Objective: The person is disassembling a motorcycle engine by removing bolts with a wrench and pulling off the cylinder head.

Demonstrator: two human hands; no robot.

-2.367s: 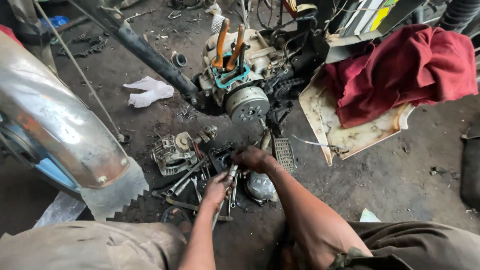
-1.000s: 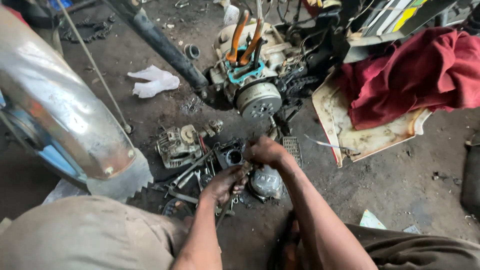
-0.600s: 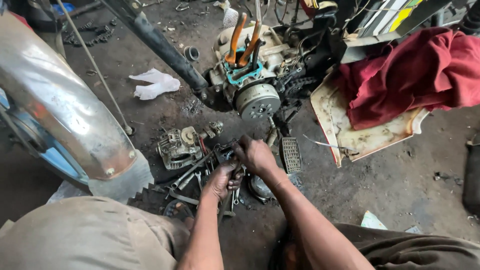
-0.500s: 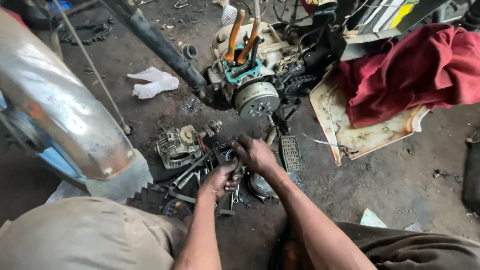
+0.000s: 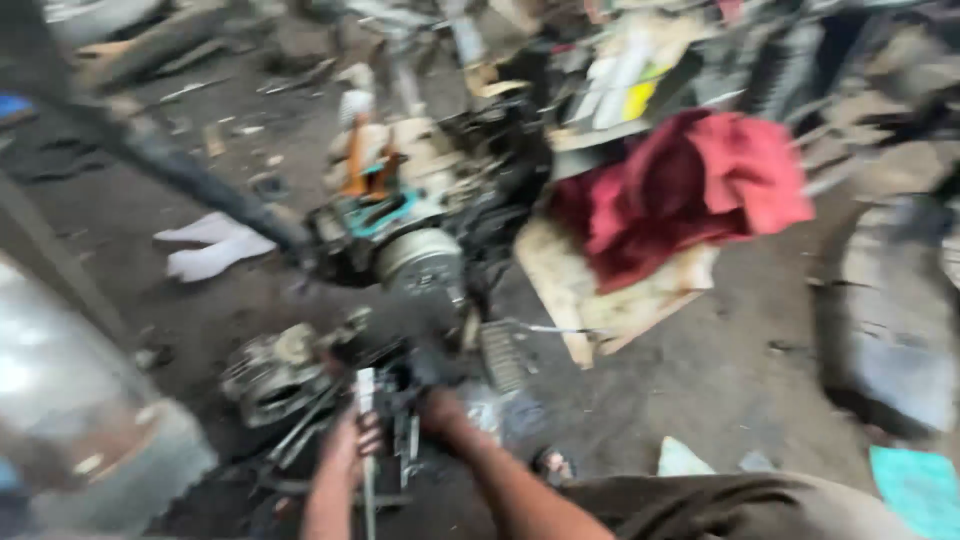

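Both hands are down in the parts pile on the floor: left hand (image 5: 345, 450) wrapped round a slim metal tool (image 5: 365, 400), right hand (image 5: 440, 405) beside it, its grip lost in blur. Steady that tool before levering.

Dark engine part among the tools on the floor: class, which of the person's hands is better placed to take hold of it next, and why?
Probably the right hand: it sits just below the dark engine part. The left hand is wrapped round a long metal tool, so it looks occupied. Blur hides the fingers.
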